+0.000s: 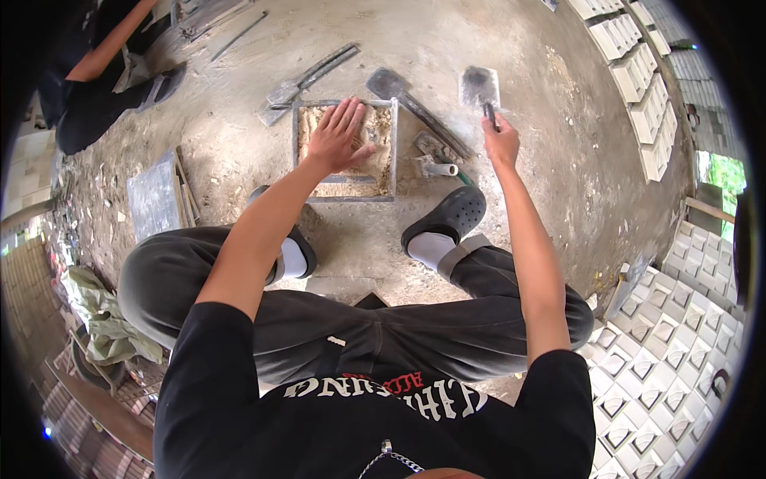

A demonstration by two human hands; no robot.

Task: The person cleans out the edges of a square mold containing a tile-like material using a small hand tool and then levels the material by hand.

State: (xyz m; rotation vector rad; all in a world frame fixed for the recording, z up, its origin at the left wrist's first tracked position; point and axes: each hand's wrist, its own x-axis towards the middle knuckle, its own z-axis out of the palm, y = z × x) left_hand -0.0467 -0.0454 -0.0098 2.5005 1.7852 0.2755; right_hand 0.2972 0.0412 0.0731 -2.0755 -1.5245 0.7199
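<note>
The left hand (341,137) lies flat on the filling (383,121) in the frame (394,152); rightward, the right hand (501,142) grips the trowel (479,86), its long axis pointing away.

The left hand (333,145) lies palm-down, fingers (351,116) extended; the right hand (502,144) curls closed, arm (531,247) outstretched.

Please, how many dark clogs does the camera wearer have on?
2. The right clog is below and right of the square frame; the left clog is near its lower left corner, partly hidden by the left forearm.
</note>
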